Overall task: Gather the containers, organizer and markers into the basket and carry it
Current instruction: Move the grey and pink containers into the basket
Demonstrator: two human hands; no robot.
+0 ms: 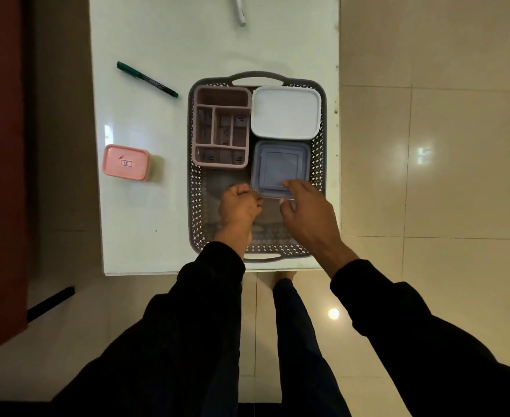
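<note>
Both hands at the square blue-lidded plastic container inside the grey perforated plastic basket.
Left hand curled at its near-left corner, right hand loosely spread over its near edge; grip unclear.

Grey basket at frame centre on table, holding pink organizer, white container, blue container. Both hands touch blue container's near edge: left hand, right hand. Pink container, green marker left of basket; white marker at top.
</note>
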